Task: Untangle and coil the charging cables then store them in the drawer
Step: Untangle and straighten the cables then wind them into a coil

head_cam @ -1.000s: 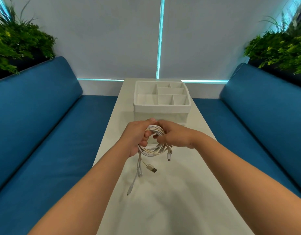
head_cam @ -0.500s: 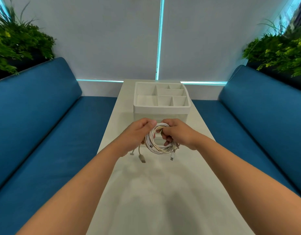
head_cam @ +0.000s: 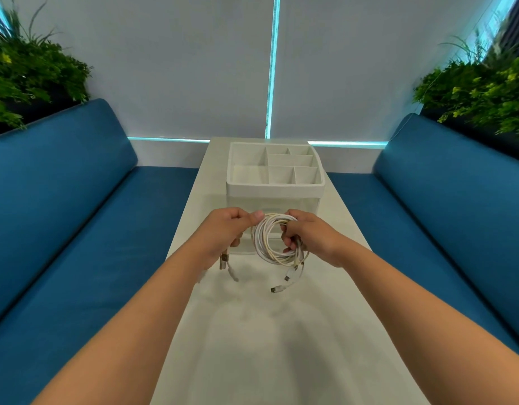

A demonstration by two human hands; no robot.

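A coil of white charging cables (head_cam: 267, 244) hangs in the air between my two hands, just above the white table (head_cam: 264, 331). My right hand (head_cam: 306, 236) grips the coil's right side, fingers through the loop. My left hand (head_cam: 226, 232) pinches the coil's top left with thumb and finger. Loose plug ends (head_cam: 281, 283) dangle below the right hand, and another plug (head_cam: 223, 261) hangs under the left hand. Behind the hands stands a white organiser (head_cam: 274, 187) with open top compartments and a clear drawer front, partly hidden by the coil.
Blue sofa cushions (head_cam: 77, 214) run along both sides of the narrow table. Green plants (head_cam: 27, 71) sit behind each backrest. A white blind with a bright strip closes the far end.
Both hands have lifted the coil up and toward the organiser. The long loose tails that hung down have been drawn up, so only short plug ends dangle.
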